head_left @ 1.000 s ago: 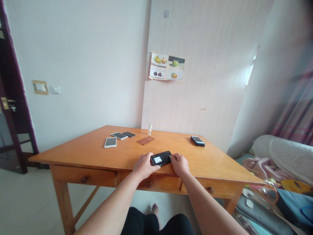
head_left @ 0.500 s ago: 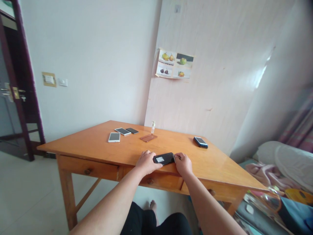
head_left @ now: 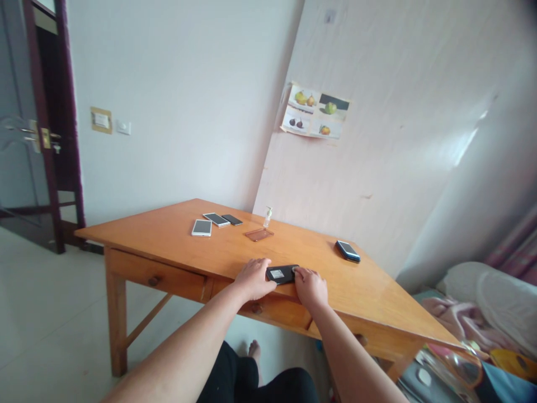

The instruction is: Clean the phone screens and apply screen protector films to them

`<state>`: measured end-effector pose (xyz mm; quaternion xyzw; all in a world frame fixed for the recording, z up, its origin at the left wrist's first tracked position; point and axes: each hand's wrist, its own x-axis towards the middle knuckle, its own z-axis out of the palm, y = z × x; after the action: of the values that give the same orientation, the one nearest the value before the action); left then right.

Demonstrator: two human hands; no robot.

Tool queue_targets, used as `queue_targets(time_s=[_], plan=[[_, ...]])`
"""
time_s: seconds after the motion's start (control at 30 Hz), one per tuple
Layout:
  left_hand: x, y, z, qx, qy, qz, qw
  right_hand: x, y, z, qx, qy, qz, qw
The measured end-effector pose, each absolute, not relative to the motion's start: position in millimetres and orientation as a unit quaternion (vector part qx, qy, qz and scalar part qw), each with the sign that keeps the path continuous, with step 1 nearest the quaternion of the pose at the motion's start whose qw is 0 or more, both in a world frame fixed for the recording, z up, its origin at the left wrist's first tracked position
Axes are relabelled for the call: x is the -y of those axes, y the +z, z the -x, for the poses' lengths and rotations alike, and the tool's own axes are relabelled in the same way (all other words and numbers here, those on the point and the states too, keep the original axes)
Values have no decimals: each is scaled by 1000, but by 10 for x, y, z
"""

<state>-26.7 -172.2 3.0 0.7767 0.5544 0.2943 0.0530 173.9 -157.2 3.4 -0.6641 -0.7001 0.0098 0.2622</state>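
A black phone (head_left: pixel 287 273) with a white label lies back side up near the table's front edge. Around its left end, my left hand (head_left: pixel 254 278) is closed, thumb along the near side. My right hand (head_left: pixel 311 286) presses with bent fingers on the phone's right end. A small pale bit shows at those fingertips, too small to name. Beyond the phone lie a clear reddish phone case (head_left: pixel 259 235) and a small pump bottle (head_left: pixel 267 217), which stands upright.
The wooden table (head_left: pixel 168 246) also bears a white phone (head_left: pixel 202 228), another white-edged phone (head_left: pixel 216 219) and a dark phone (head_left: pixel 232 219) at the left. Stacked phones (head_left: pixel 348 251) lie at the right. A bed with bedding (head_left: pixel 482 302) and clutter stand beyond the right edge.
My right fingers have moved in over the phone's right end and cover more of it. A greyish bit they pinched shows less now. The view has tilted and shifted slightly.
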Motion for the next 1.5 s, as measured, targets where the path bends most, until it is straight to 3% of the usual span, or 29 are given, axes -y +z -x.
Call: queue_targets(time_s=[0.23, 0.37, 0.53, 0.77, 1.03, 1.33, 1.5], plan=[[1695, -6, 271, -555, 307, -771, 60, 1940, 2, -1418, 815, 22, 553, 170], [1702, -1, 269, -551, 308, -773, 59, 1797, 88, -1608, 783, 38, 606, 135], [1707, 10, 262, -548, 308, -776, 55, 1624, 143, -1742, 722, 64, 677, 128], [1703, -5, 253, -558, 305, -769, 60, 1825, 96, -1403, 840, 51, 528, 116], [1720, 12, 257, -553, 309, -772, 57, 1371, 238, -1728, 737, 48, 672, 58], [1727, 9, 262, -567, 315, -757, 80, 1650, 128, -1230, 842, 73, 526, 100], [1718, 5, 254, -574, 318, -750, 80, 1505, 190, -1486, 785, 44, 614, 74]])
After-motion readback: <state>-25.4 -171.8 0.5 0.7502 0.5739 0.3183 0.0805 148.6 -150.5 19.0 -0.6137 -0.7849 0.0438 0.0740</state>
